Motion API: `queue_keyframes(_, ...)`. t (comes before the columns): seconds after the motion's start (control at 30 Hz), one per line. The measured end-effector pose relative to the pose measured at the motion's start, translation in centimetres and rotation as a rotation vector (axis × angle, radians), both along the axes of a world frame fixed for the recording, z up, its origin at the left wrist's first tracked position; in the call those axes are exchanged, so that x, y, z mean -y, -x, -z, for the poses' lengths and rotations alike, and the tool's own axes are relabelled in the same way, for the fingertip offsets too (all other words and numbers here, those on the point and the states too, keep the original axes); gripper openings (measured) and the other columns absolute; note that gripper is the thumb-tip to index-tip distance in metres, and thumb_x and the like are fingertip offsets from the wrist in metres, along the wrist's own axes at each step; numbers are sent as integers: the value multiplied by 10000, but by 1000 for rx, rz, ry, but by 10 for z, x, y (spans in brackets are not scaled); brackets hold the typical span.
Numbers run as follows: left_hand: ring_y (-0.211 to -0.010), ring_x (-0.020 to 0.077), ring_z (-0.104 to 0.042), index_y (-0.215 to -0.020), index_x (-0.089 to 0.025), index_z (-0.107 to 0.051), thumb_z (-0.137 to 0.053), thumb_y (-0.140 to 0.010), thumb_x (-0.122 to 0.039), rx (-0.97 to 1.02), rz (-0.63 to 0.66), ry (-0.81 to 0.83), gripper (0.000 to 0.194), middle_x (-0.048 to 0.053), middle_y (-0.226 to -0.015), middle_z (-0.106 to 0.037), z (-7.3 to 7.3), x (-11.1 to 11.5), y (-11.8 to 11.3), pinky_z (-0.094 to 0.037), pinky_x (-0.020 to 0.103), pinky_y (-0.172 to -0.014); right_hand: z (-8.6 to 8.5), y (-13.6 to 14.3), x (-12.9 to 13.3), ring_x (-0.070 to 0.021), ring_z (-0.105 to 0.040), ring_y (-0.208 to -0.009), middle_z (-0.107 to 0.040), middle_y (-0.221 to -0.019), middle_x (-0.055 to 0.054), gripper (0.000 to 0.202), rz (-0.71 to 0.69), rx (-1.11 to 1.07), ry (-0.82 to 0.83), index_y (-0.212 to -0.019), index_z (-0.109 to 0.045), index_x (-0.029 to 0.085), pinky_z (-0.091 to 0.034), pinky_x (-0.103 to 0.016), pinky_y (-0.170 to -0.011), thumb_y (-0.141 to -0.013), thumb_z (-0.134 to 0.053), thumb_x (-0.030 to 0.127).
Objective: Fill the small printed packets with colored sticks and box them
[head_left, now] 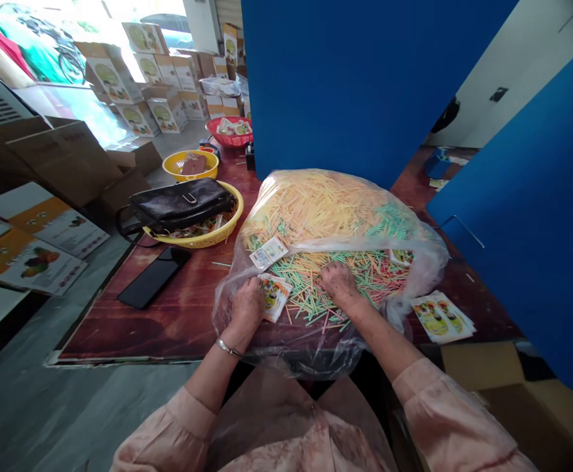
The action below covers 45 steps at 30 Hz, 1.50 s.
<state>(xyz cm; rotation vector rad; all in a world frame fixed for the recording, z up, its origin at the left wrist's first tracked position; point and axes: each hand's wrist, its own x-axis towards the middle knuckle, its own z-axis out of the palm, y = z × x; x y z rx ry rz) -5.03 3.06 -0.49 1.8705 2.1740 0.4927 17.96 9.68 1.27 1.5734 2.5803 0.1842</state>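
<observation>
A large clear plastic bag (pixel 326 196) full of thin coloured sticks lies open on the table. My left hand (pixel 248 305) is closed on the edge of a printed packet (pixel 274 298) at the bag's left front. Among the loose sticks (pixel 306 278) in the bag's opening rests my right hand (pixel 338 282), fingers curled down; what they hold, if anything, is hidden. Another packet (pixel 269 253) lies on the bag just above my left hand, and one more (pixel 402 256) sits at the right side of the opening.
Flat printed packets (pixel 442 318) lie on the table (pixel 168 334) at right. At left are a phone (pixel 153 278), a black purse (pixel 183 203) on a yellow basket (pixel 235 219), and a smaller yellow basket (pixel 168 164). Blue panels (pixel 326 85) stand behind; cartons (pixel 163 78) beyond.
</observation>
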Motion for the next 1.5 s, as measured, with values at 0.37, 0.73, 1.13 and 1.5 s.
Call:
queue_keyframes(0.37,-750,173,-544,-953,-169,-598,-375,-869,-164,-84,70,-50,238,78,-900,-607,-3,5,-5,-391,266,-650,12,8,4,-279,-526,-838,-627,-872,-175,212,37,-6,-123,-909,-608,70,-322,-388,-755,-847,-409,109)
queue_keyframes(0.73,-655,139,-548,-910,-177,-570,-400,-860,-212,249,-62,-252,180,30,-761,-621,-30,14,-6,-394,233,-604,6,3,1,-251,-528,-833,-642,-889,-147,216,75,-86,-102,-900,-597,111,-286,-378,-797,-859,-385,110)
queue_keyframes(1.13,-617,103,-507,-749,-183,-573,-489,-821,-342,513,86,-234,195,-11,-679,-585,-30,11,-28,-391,203,-605,19,-19,-3,-171,-540,-698,-599,-713,-22,177,233,-1172,101,-884,-544,199,-403,-307,-728,-859,-382,267)
queue_keyframes(1.5,-590,125,-511,-676,-197,-567,-500,-786,-391,608,85,-82,233,-22,-604,-560,-38,13,-47,-408,207,-564,14,-17,12,-169,-565,-675,-606,-672,-9,178,316,-1527,240,-739,-553,214,-451,-309,-696,-805,-468,356)
